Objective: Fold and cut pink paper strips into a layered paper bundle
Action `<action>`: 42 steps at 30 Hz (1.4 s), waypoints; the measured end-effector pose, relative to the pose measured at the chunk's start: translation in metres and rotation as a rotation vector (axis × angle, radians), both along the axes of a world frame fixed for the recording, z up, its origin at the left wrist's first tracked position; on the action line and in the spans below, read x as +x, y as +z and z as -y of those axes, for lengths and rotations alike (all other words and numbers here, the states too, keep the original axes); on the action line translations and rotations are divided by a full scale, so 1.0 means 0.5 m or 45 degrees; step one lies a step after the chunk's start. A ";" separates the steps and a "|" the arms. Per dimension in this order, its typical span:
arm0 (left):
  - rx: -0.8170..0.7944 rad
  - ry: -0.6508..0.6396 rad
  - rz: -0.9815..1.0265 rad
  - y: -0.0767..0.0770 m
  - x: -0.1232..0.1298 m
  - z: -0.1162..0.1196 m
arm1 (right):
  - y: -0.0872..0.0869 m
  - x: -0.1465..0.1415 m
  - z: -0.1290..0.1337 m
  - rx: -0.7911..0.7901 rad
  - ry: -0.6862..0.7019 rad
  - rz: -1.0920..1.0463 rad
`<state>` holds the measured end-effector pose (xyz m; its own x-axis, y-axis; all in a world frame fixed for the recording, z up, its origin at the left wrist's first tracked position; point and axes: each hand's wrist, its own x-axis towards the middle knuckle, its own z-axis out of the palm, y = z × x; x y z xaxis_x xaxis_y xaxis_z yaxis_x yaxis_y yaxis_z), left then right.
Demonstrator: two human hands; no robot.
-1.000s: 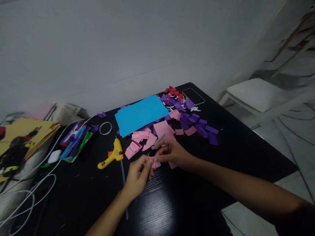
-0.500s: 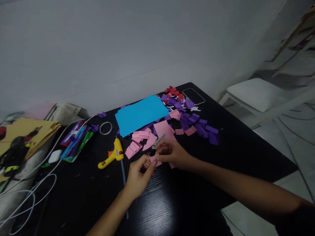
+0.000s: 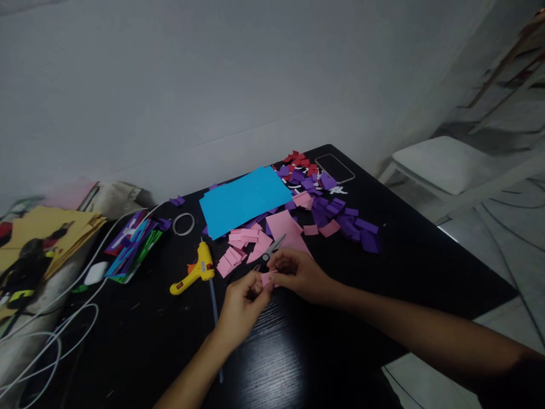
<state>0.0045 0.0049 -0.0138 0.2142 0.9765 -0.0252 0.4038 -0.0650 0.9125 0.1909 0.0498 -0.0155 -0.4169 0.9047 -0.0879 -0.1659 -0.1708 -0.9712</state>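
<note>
Between both hands is a small piece of pink paper (image 3: 267, 278). My left hand (image 3: 242, 304) is closed, pinching its left side with thumb and fingers. From the right, my right hand (image 3: 300, 275) is closed on the same piece, thumb and fingertips at its right edge. Just beyond the hands lie scissors (image 3: 272, 249), blades pointing away to the right and handles partly hidden. A larger pink sheet (image 3: 283, 226) lies beyond the right hand. Cut pink pieces (image 3: 232, 260) are heaped beside the scissors.
A yellow glue gun (image 3: 196, 270) with a long glue stick lies left of the hands. Blue sheets (image 3: 247, 199) lie near the wall, with purple pieces (image 3: 357, 227) and red pieces (image 3: 300, 160) to their right. White cables (image 3: 91, 307) loop at the left. A white chair (image 3: 443, 162) stands beyond the table's right edge.
Both hands stay on the small pink piece, with only slight shifts of the fingers. My right hand has moved down a little, uncovering more of the scissors' blades. Nothing else has moved.
</note>
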 end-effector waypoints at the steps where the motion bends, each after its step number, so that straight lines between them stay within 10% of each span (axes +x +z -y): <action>1: 0.011 0.008 -0.010 0.000 0.000 0.001 | -0.001 0.001 -0.002 0.009 0.007 0.010; 42: -0.238 0.052 0.154 0.015 -0.022 -0.019 | 0.002 0.006 -0.002 0.006 0.116 0.011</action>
<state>-0.0067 0.0146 -0.0065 0.1871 0.9651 -0.1831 0.2898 0.1239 0.9491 0.1938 0.0509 -0.0146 -0.4970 0.8633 -0.0877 -0.1411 -0.1801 -0.9735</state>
